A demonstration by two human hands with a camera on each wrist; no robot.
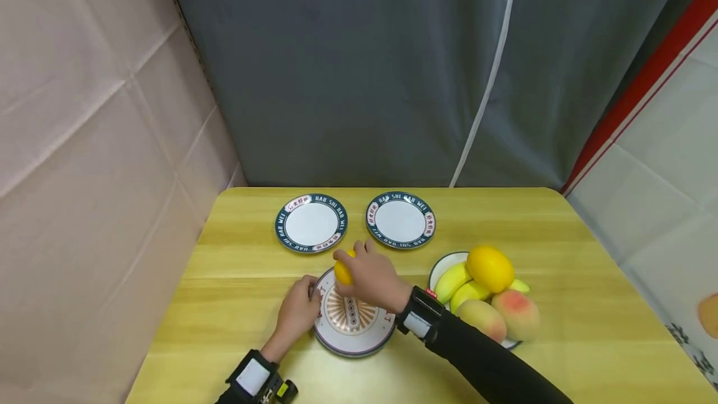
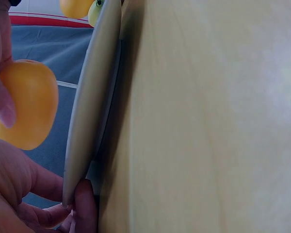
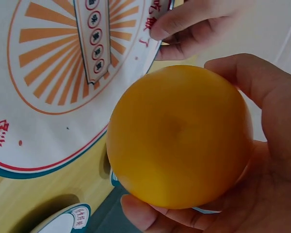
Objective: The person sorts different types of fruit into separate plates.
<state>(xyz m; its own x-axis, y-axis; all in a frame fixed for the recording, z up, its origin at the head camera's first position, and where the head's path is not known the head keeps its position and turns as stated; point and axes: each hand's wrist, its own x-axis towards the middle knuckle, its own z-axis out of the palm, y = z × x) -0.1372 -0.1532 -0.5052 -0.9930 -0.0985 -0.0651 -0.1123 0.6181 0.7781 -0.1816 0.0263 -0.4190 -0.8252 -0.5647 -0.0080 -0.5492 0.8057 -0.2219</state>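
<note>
My left hand [image 1: 299,308] pinches the left rim of a white plate [image 1: 359,343] with an orange sunburst and red lettering. In the left wrist view its thumb and fingers lie on both sides of the rim. A smooth, round orange [image 3: 179,141] sits in my right hand [image 1: 373,277], gripped between thumb and fingers. That hand holds the fruit over the upper part of the sunburst plate. In the head view the fingers cover much of the orange, and my right hand and wrist hide part of the plate.
Two dark-rimmed white plates, left [image 1: 311,223] and right [image 1: 401,220], lie at the table's back. At the right, beside my right forearm, a plate [image 1: 447,262] bears bananas [image 1: 452,282], peaches [image 1: 516,315] and a yellow-orange fruit [image 1: 490,269]. A grey curtain [image 1: 348,80] hangs behind.
</note>
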